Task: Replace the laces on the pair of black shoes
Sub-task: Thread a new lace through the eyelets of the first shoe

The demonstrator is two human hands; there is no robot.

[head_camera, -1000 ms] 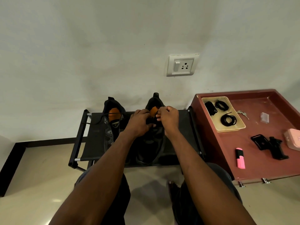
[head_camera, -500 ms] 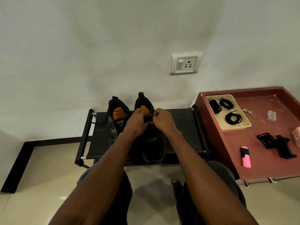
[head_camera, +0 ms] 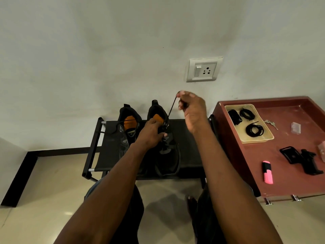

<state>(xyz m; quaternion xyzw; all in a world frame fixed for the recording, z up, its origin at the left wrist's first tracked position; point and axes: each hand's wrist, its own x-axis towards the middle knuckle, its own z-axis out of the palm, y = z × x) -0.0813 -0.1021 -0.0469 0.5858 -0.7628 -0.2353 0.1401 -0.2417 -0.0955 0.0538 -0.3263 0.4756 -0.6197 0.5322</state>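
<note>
Two black shoes with orange insoles stand side by side on a low black rack (head_camera: 190, 147). My left hand (head_camera: 151, 134) grips the top of the right shoe (head_camera: 167, 155) near its tongue. My right hand (head_camera: 191, 108) is raised above the rack and pinches a black lace (head_camera: 171, 108) that runs taut down to that shoe's upper eyelets. The left shoe (head_camera: 127, 131) has a loose lace trailing off to its left. Several coiled black laces (head_camera: 254, 130) lie in a beige tray (head_camera: 263, 140) on the red table.
The red table (head_camera: 284, 173) on the right holds keys (head_camera: 270, 123), a small clear piece (head_camera: 295, 127), a black phone holder (head_camera: 302, 159) and a pink highlighter (head_camera: 267, 174). A wall socket (head_camera: 204, 69) sits above the rack. My knees are below, on a tiled floor.
My right hand has lifted up and to the right, drawing the lace taut out of the right shoe. My left hand stays on the shoe. The camera has shifted slightly.
</note>
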